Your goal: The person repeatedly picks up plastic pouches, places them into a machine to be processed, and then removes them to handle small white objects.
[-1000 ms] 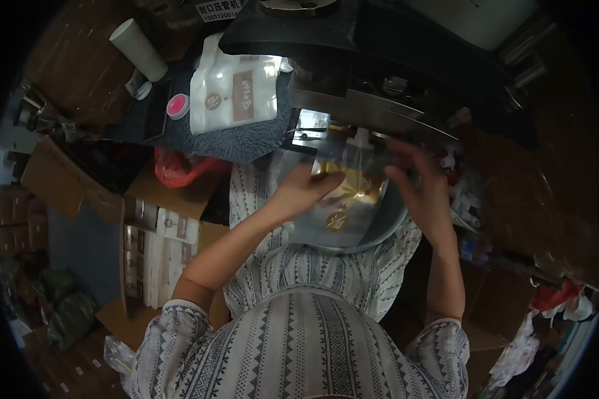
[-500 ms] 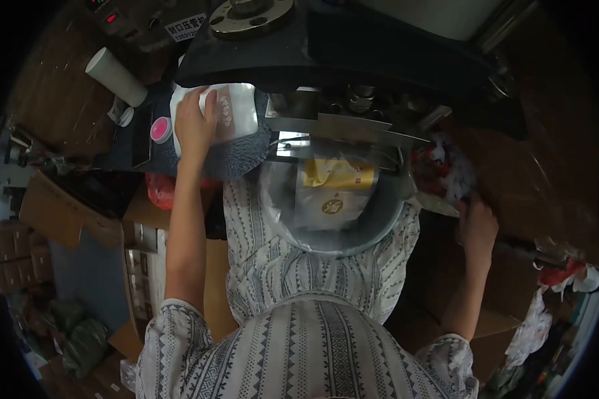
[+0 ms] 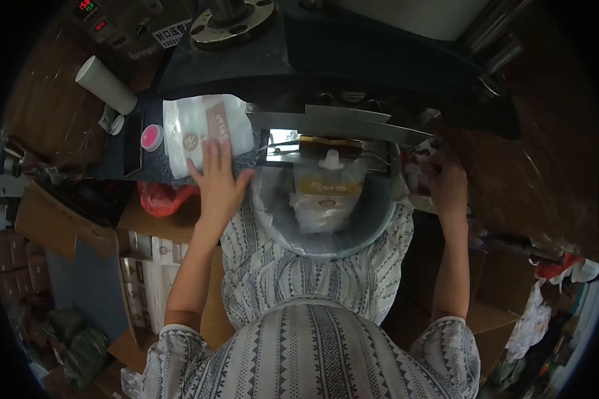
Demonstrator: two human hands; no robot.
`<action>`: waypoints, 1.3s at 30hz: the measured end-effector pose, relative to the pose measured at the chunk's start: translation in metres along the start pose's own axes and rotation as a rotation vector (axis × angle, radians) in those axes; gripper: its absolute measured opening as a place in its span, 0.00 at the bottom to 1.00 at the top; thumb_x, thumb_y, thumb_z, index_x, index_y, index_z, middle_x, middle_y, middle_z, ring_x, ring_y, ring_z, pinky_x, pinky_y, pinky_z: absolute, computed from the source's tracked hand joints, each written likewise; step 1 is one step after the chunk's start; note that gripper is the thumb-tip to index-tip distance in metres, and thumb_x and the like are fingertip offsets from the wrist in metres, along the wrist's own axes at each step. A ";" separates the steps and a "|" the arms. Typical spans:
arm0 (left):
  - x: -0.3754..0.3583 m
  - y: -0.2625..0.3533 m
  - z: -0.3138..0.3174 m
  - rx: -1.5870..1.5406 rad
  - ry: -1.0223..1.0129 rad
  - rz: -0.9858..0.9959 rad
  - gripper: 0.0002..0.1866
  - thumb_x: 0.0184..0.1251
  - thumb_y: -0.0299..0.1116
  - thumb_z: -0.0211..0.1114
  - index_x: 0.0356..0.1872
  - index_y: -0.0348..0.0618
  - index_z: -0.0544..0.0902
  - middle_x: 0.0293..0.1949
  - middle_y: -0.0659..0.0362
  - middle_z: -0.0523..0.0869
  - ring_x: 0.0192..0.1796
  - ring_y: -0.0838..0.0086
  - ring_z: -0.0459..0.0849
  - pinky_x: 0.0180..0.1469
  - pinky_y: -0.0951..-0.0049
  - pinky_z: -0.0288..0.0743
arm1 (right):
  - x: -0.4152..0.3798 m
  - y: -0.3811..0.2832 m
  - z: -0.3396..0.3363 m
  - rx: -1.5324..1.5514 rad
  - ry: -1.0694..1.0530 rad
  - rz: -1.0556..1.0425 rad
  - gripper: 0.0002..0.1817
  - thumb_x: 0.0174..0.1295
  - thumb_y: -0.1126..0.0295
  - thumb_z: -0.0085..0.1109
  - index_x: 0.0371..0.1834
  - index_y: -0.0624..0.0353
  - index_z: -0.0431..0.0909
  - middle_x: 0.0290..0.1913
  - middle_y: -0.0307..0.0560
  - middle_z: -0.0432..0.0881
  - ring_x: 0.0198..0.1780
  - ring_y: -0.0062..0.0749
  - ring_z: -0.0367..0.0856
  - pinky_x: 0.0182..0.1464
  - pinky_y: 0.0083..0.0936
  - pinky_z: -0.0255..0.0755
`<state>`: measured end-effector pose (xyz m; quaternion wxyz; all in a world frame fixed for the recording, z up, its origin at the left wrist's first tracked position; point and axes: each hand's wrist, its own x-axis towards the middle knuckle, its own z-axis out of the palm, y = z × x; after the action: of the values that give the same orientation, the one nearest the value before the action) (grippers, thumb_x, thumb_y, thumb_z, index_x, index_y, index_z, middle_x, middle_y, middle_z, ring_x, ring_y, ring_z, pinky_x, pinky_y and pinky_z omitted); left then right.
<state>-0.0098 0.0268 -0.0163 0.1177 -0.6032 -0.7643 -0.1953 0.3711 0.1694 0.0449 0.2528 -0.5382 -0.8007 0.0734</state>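
My left hand [image 3: 217, 179] lies with spread fingers on the lower part of white printed pouches [image 3: 180, 126], which rest on a grey fluffy cloth [image 3: 247, 158]. At the machine's right end is my right hand [image 3: 444, 179], its fingers bent beside crumpled plastic; the fingertips are too dark and blurred to read. Between the hands, a round tub lined with clear plastic [image 3: 377, 229] sits on the lap. A pouch with a yellow band and a white spout [image 3: 326, 193] is in the tub's opening, below the machine's metal plate [image 3: 346, 114].
A dark machine [image 3: 233, 70] spans the top. On the left are a white cup [image 3: 106, 85], a pink-topped round jar [image 3: 152, 137] and a dark phone [image 3: 133, 145]. A red bag [image 3: 165, 198] and an open carton [image 3: 130, 282] with white boxes stand below.
My left hand has slid down the pouches and its fingers have spread. My right hand has moved up and inward. A spouted pouch now shows in front of the machine.
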 end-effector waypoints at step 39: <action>-0.031 0.089 -0.062 -0.800 -0.231 0.098 0.04 0.62 0.25 0.64 0.36 0.38 0.83 0.32 0.52 0.84 0.29 0.59 0.83 0.29 0.68 0.75 | -0.004 -0.125 -0.004 0.687 -0.519 -0.213 0.14 0.57 0.76 0.65 0.47 0.61 0.81 0.39 0.44 0.85 0.39 0.27 0.83 0.41 0.24 0.77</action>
<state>0.0802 -0.0106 0.0406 -0.2033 -0.6551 -0.6066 -0.4020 0.2716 0.1140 0.0959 0.2138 -0.3012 -0.8178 0.4413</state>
